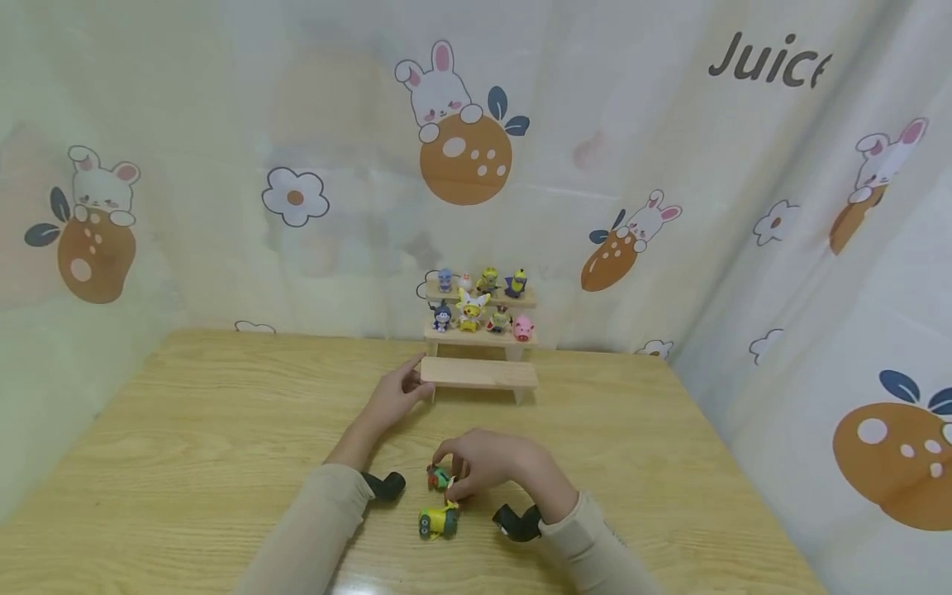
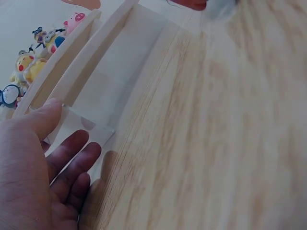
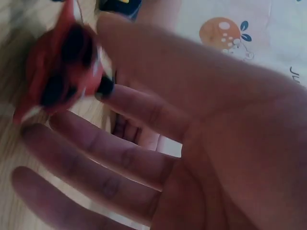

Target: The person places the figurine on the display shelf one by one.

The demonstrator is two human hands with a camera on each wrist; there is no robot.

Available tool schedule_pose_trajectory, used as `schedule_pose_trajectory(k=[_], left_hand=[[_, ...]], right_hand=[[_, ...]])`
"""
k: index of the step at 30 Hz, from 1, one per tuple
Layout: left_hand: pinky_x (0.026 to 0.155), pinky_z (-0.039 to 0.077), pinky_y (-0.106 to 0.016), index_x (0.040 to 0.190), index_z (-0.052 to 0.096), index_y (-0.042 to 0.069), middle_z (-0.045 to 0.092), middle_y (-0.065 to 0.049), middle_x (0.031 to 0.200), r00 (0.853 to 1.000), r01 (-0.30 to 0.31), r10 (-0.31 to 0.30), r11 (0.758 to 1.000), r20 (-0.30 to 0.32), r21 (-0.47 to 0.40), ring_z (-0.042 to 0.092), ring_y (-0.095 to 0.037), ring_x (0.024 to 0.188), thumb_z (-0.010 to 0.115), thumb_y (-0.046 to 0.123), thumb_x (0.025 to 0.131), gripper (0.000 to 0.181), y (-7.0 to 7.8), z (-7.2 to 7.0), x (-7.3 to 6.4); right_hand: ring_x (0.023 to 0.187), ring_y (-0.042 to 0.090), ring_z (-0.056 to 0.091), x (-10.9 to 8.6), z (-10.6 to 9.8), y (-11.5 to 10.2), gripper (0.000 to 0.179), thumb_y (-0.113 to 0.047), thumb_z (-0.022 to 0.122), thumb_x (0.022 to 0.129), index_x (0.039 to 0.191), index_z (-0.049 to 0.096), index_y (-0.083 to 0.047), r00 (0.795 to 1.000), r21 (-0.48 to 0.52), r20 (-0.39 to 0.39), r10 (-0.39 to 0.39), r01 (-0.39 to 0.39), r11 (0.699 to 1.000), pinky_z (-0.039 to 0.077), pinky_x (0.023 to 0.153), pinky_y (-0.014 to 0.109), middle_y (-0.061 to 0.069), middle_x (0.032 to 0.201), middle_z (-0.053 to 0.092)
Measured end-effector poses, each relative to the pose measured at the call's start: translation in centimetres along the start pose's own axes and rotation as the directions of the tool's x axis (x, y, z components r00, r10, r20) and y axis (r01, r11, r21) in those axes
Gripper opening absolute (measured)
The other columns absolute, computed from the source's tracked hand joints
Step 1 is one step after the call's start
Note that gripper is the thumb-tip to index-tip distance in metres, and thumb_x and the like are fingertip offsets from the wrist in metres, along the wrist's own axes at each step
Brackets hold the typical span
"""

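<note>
My left hand grips the left end of the lowest plank of a wooden stepped display stand. In the left wrist view the thumb lies on the plank's edge, and the other fingers curl loosely beside its pale leg. Low over the table, my right hand pinches a red toy figure with pointed ears and black eye patches, which is blurred in the right wrist view. Beside those fingers is a green and red figure. Closer to me a yellow minion figure lies on its side.
Several small figures stand on the upper two steps, among them a pink pig and a yellow figure with large ears. The stand is at the back of a wood-grain table, before a curtain printed with rabbits and fruit.
</note>
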State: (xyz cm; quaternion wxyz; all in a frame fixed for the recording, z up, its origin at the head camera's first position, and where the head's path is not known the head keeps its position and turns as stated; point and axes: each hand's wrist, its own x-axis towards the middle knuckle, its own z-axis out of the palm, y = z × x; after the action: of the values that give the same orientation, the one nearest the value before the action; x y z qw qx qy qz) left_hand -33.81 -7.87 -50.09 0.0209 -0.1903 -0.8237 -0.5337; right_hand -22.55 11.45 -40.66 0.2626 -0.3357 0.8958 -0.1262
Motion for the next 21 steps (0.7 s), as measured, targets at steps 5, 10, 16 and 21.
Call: schedule_pose_trajectory(k=[5,10,16,21], left_hand=[[0.087,0.050,-0.040,0.147,0.036,0.009,0.066,-0.011,0.105,1.000,-0.003,0.003,1.000,0.000,-0.005,0.063,-0.022,0.094,0.065,0.032,0.090,0.069,-0.1,0.2,0.0],[0.087,0.050,-0.039,0.147,0.035,0.010,0.066,-0.011,0.105,1.000,0.000,0.000,1.000,-0.004,-0.004,0.063,-0.022,0.095,0.065,0.032,0.090,0.068,0.1,0.2,0.0],[0.086,0.050,-0.038,0.147,0.035,0.009,0.065,-0.012,0.104,1.000,-0.010,0.010,1.000,-0.006,0.004,0.062,-0.022,0.094,0.064,0.034,0.090,0.068,0.1,0.0,-0.1],[0.087,0.050,-0.038,0.147,0.035,0.010,0.066,-0.012,0.105,1.000,-0.009,0.009,1.000,-0.007,0.007,0.062,-0.022,0.095,0.064,0.034,0.090,0.069,0.1,0.1,-0.1]], right_hand=[[0.082,0.002,0.061,0.1,0.5,-0.1,0.055,-0.025,0.071,0.085,0.135,0.049,-0.016,1.000,0.003,0.007,0.000,0.000,1.000,0.050,0.073,0.020,-0.001,0.099,0.068],[0.081,0.001,0.060,0.0,0.5,-0.1,0.053,-0.021,0.070,0.085,0.133,0.051,-0.016,1.000,-0.028,0.004,-0.014,0.014,1.000,0.049,0.073,0.019,-0.003,0.097,0.067],[0.070,0.002,0.052,-0.2,0.2,0.3,0.057,-0.012,0.071,0.081,0.134,0.051,-0.016,0.999,-0.094,-0.033,0.018,-0.021,0.995,0.045,0.065,0.020,-0.009,0.083,0.059],[0.071,0.004,0.049,-0.1,0.0,1.1,0.053,-0.010,0.072,0.080,0.131,0.055,-0.011,0.990,-0.149,-0.137,0.033,-0.054,0.987,0.043,0.066,0.021,-0.008,0.083,0.057]])
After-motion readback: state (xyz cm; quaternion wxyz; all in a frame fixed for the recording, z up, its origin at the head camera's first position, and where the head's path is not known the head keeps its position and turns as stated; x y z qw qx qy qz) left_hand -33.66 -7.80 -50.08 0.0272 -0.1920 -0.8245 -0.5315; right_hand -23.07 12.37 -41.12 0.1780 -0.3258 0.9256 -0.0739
